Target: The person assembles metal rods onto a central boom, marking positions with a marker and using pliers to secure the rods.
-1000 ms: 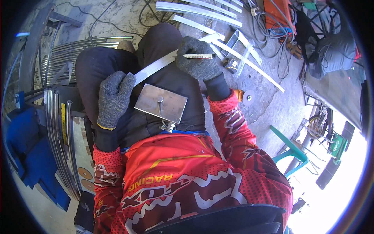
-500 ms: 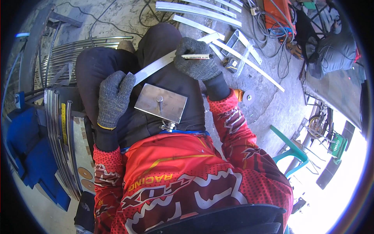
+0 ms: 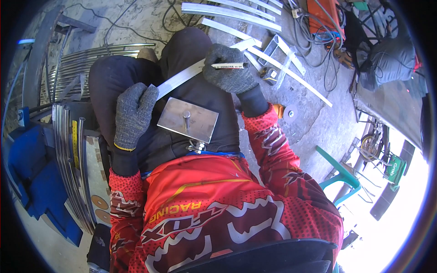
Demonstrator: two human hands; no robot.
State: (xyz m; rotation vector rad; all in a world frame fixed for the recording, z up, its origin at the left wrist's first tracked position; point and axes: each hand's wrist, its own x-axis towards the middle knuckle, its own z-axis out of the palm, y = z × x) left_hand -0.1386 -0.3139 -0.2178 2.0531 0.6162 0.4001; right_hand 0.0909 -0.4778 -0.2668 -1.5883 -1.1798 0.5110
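A flat silver metal strip (image 3: 182, 78) slants across my lap. My left hand (image 3: 135, 116), in a grey knit glove, is closed on its lower left end. My right hand (image 3: 230, 73), gloved too, is closed around a white marker (image 3: 231, 66) with a black tip and rests over the strip's upper part. Below the strip, a rectangular metal plate (image 3: 189, 120) with an upright pin lies on my lap, beside some small nuts or bolts (image 3: 198, 147).
More metal strips (image 3: 232, 17), a tape measure (image 3: 269, 75) and a grinding disc (image 3: 289, 113) are on the floor. Metal tubes (image 3: 73, 159) lie at left, near a blue object (image 3: 34, 177). A co-worker (image 3: 391, 59) is at upper right, above a green chair (image 3: 341, 175).
My right hand and the marker have shifted very slightly left. The co-worker at upper right has moved a little. My left hand and the plate look unchanged.
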